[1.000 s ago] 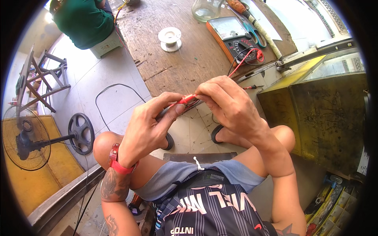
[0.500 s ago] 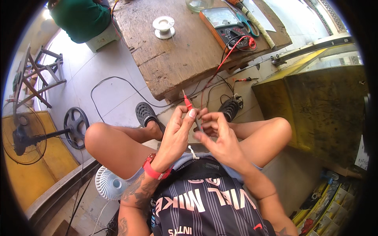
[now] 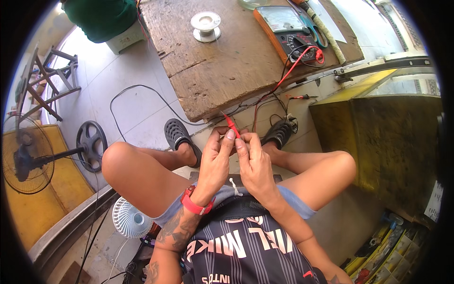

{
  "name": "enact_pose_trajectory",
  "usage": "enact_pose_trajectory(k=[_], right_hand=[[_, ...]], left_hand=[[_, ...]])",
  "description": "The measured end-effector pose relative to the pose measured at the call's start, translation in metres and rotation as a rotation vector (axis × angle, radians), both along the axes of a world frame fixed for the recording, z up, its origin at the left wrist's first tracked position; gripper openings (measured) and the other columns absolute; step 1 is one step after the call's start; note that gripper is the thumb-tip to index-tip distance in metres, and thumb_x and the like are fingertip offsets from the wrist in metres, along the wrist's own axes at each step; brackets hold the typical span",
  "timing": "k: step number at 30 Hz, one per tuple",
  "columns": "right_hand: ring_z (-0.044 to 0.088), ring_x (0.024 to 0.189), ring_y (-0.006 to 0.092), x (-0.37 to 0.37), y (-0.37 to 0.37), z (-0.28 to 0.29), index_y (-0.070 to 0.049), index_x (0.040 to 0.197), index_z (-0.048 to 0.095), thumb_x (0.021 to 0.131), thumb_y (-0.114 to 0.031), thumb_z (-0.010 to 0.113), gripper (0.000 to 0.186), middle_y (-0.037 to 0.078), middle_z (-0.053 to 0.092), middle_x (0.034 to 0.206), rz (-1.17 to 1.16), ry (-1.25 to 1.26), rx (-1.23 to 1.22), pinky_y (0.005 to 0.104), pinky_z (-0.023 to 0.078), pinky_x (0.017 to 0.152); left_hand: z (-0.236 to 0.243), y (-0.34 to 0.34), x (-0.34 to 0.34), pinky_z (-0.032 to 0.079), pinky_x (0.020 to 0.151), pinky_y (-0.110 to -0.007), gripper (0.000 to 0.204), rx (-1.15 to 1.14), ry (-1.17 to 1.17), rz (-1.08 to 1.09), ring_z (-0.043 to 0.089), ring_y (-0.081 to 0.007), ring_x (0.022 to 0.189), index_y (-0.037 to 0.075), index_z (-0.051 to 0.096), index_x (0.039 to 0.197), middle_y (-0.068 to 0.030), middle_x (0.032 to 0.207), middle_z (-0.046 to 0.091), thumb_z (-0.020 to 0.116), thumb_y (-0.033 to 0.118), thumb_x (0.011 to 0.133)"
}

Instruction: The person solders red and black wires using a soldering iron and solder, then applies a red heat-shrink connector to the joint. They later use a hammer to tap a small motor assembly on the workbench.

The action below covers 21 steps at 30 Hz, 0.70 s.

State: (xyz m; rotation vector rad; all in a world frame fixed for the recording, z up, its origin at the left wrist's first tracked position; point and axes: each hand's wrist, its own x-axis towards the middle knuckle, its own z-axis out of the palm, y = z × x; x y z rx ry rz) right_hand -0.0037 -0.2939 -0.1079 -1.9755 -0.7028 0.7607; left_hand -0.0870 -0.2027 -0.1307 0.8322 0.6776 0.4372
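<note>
Red plastic shows first from where I watch: a slim, pointed red probe (image 3: 232, 124), hanging in both hands just off the near edge of the broad, worn brown wooden table (image 3: 227, 80), its tip toward that edge. I see the bare left hand (image 3: 216, 158) pinching it between thumb and fingers; the bare right hand (image 3: 255, 165) is closed on its lower end with thumb and fingertips, hiding that part from me.

On the table's right half lies an orange-and-black analog multimeter (image 3: 282, 29) with a round dial; its scale and dial carry fine markings too small for me to read. Thin red and black leads (image 3: 285, 75) spill from it over the table's near edge. A white spool of thin wire (image 3: 205, 21) stands upright left of the meter on the table.

For writing, I get large pale block letters across the black striped shirt (image 3: 250, 246), upside down to me, with a small red mark near its right side. Well to the right of the table, a white paper sheet (image 3: 433, 201) on the dark, yellow-edged cabinet (image 3: 378, 142) bears dark writing I cannot make out.
</note>
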Motion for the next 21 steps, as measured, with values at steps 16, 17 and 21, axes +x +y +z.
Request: enact_pose_trajectory(k=[16,17,21], right_hand=[[0.072,0.077,0.0458,-0.010,0.007,0.000,-0.002,0.129,0.047,0.113,-0.026,0.050,0.029,0.024,0.072,0.084,0.010,0.055,0.038,0.0518,0.052,0.064],[0.073,0.078,0.0457,-0.011,0.008,-0.001,-0.002,0.129,0.046,0.113,-0.026,0.050,0.029,0.024,0.072,0.084,0.019,0.035,0.050,0.0515,0.052,0.065],[0.073,0.080,0.0460,-0.012,0.010,0.000,-0.002,0.130,0.045,0.113,-0.025,0.050,0.029,0.025,0.073,0.086,0.040,0.056,0.056,0.0515,0.053,0.066]], left_hand=[[-0.007,0.001,-0.002,0.058,0.094,-0.032,0.040,-0.027,0.004,-0.017,0.070,-0.0163,0.103,-0.002,0.060,0.130,-0.0154,0.126,0.071,0.044,0.032,0.117],[-0.008,0.001,-0.003,0.058,0.091,-0.030,0.041,-0.012,0.024,-0.025,0.071,-0.0148,0.099,-0.003,0.061,0.129,-0.0145,0.124,0.071,0.044,0.032,0.117],[-0.008,0.001,-0.003,0.059,0.084,-0.027,0.042,-0.084,-0.004,0.033,0.070,-0.0111,0.091,-0.003,0.062,0.128,-0.0119,0.119,0.072,0.045,0.033,0.117]])
